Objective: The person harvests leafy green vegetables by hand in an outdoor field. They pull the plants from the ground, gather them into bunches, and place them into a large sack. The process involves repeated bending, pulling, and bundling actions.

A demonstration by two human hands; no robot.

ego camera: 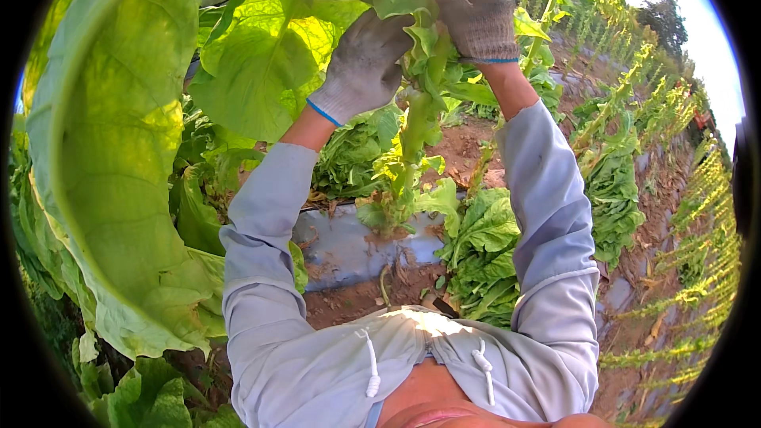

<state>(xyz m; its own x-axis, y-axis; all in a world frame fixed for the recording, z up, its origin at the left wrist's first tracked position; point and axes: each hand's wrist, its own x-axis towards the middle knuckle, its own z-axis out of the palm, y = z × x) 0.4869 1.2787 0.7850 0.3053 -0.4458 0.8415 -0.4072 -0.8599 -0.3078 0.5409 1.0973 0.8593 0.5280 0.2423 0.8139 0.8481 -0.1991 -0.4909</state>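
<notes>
A tall, leafy plant with a thick green stalk (416, 125) rises in front of me from a mulched bed. My left hand (370, 59), in a soiled knit work glove with a blue cuff edge, is at the left side of the stalk, its fingers curled among small leaves. My right hand (475, 18), gloved alike, is at the stalk's upper right, its fingertips partly behind foliage. Whether either hand grips the stalk or a leaf is hidden. Broad green leaves (255, 71) hang left of my left hand. A very large leaf (119, 148) curves down the left side, close to the camera.
Silvery plastic mulch (339, 244) covers the bed at the stalk's base. Piles of detached-looking green leaves (487, 249) lie right of it, with another pile (615, 196) farther right. Rows of mostly stripped stalks (689, 297) stretch along the right side over brown soil.
</notes>
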